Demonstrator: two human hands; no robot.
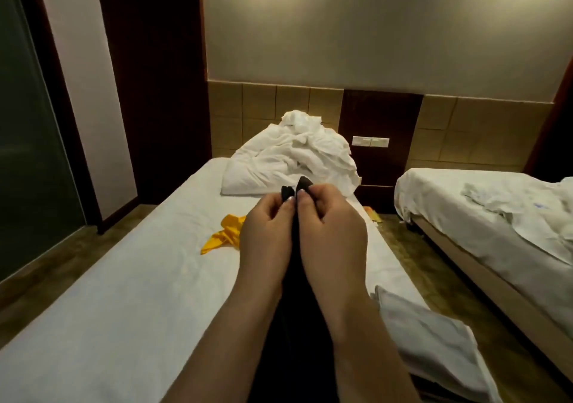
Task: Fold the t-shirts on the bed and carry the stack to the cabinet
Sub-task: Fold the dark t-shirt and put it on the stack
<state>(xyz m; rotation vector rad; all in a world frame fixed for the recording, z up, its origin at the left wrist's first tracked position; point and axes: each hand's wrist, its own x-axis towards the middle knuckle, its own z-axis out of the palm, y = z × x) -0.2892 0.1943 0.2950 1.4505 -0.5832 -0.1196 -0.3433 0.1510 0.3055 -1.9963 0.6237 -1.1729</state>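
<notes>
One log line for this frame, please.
left grip: pinches black t-shirt | right grip: pinches black t-shirt | yellow t-shirt: crumpled on bed, untouched | grey garment: lying at bed's right edge

Hotel twin bedroom: two single beds (130, 278) (483, 216), padded headboard panels (257, 105), wall switch plate (370, 141), crumpled white bedding (291, 157).

Left hand (266, 226) and right hand (328, 216) raised side by side, fingertips pinching black t-shirt (304, 183)

Black t-shirt (294, 325) mostly hidden behind left hand (266, 232) and right hand (331, 226)
</notes>
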